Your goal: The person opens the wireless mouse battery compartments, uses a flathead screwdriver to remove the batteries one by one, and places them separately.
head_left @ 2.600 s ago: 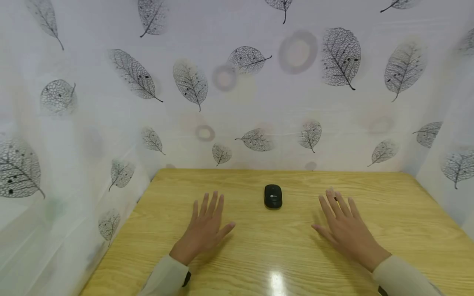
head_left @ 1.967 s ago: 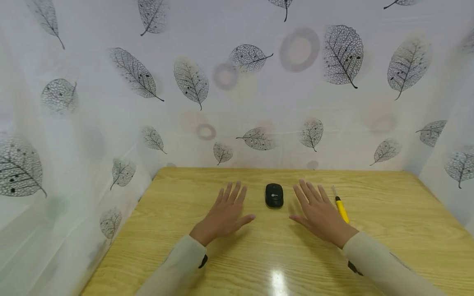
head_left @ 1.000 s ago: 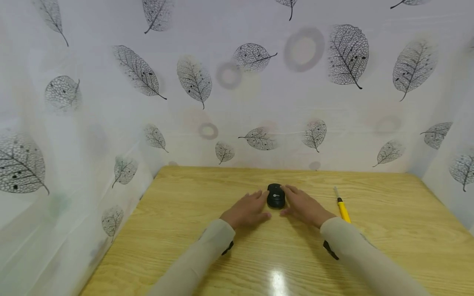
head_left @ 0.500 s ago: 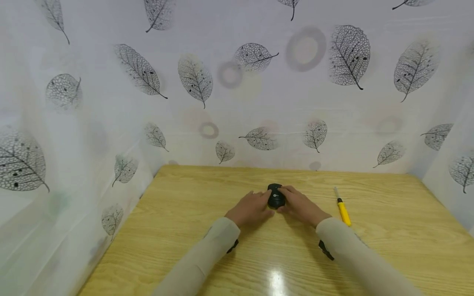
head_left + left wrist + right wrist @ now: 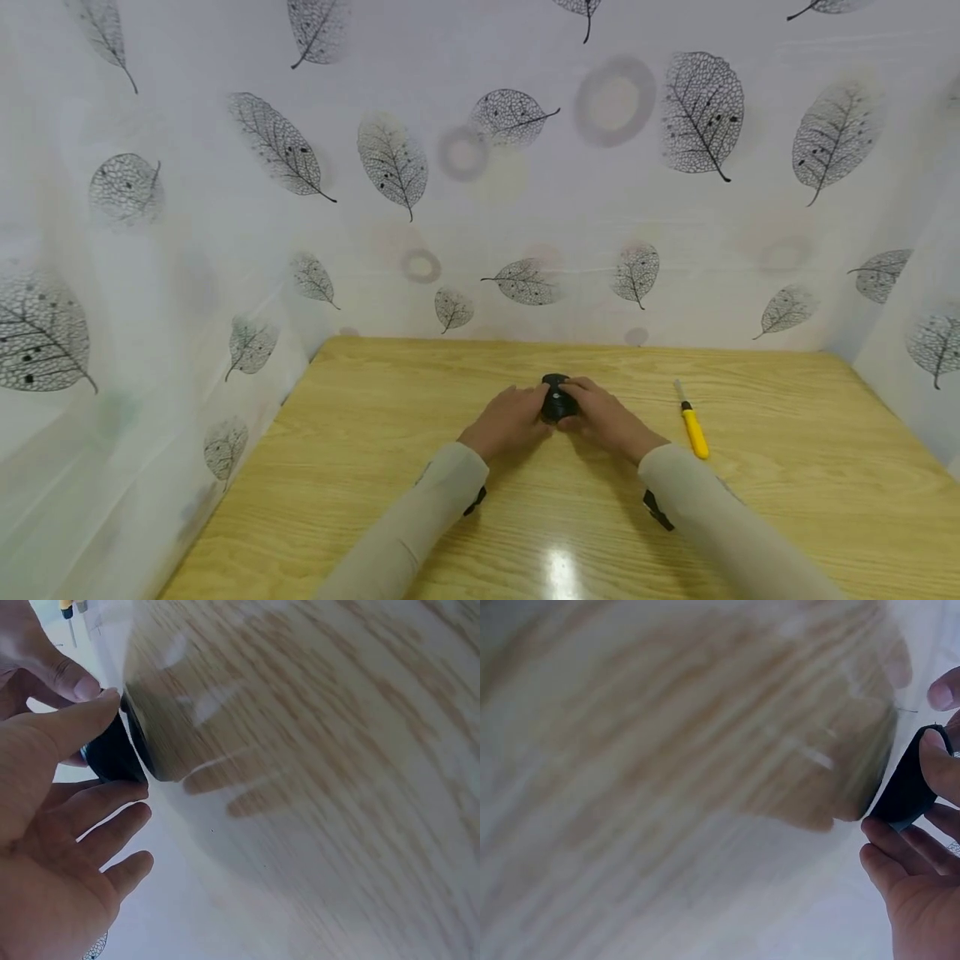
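Note:
A black computer mouse (image 5: 557, 408) is between my two hands at the middle of the table, toward the back. My left hand (image 5: 510, 421) grips its left side, thumb on the near end and fingers curled along the flank. From the other side my right hand (image 5: 606, 417) pinches it in the same way. In the left wrist view the mouse (image 5: 112, 754) shows dark between thumb and fingers, close over the glossy tabletop with its reflection below. The right wrist view has the mouse (image 5: 906, 784) tilted between the right thumb and fingers.
A screwdriver with a yellow handle (image 5: 695, 433) lies on the wooden table (image 5: 787, 467), right of my right hand, its shaft pointing away. White sheeting with a leaf print (image 5: 570, 192) surrounds the table at the back and sides.
Both hands have come inward from the sides of the mouse and taken hold of it. Over the last half second its near end has tipped up a little. The screwdriver has stayed put.

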Available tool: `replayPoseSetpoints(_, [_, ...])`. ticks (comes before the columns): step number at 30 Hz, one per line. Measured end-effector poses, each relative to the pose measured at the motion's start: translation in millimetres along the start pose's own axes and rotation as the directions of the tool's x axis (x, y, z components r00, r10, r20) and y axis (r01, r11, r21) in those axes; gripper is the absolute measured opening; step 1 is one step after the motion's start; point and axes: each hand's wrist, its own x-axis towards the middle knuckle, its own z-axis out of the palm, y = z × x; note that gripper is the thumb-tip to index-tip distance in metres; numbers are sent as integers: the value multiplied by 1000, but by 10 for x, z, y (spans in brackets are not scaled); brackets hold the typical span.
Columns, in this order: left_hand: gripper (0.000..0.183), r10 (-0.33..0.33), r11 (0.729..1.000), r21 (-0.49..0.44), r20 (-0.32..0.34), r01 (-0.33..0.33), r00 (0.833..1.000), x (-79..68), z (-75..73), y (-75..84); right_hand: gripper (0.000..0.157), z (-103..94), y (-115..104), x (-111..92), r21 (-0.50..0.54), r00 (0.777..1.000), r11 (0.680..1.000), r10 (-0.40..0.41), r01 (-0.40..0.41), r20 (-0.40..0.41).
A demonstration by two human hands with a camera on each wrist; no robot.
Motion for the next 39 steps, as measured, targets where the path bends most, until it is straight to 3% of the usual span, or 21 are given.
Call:
replayPoseSetpoints(5, [36,16,999,34,-92,-13,996,-4,-12,26,54,-27,-39,11,20,999,999,36,-37,13])
replayPoseSetpoints(11, [28,-10,999,43,-138,16,990,-8,-39,62,57,-57,-65,28,-6,999,999,36,-36,6])
replayPoseSetpoints(20, [34,-4,1000,-4,-181,3,983,-16,-70,83,54,-129,-125,2,5,997,997,74,-74,-12])
replayPoseSetpoints(25, [29,38,999,23,-274,-33,961,4,-81,103,52,-157,-142,-21,23,998,999,50,-49,-49])
replayPoseSetpoints(29, [17,32,999,40,-335,-20,942,11,-81,116,54,-156,-142,-24,21,996,1000,11,-9,-86])
replayPoseSetpoints(39, [8,-11,1000,-26,-305,3,952,-31,-112,159,47,-139,-161,-52,51,988,999,16,-9,-154])
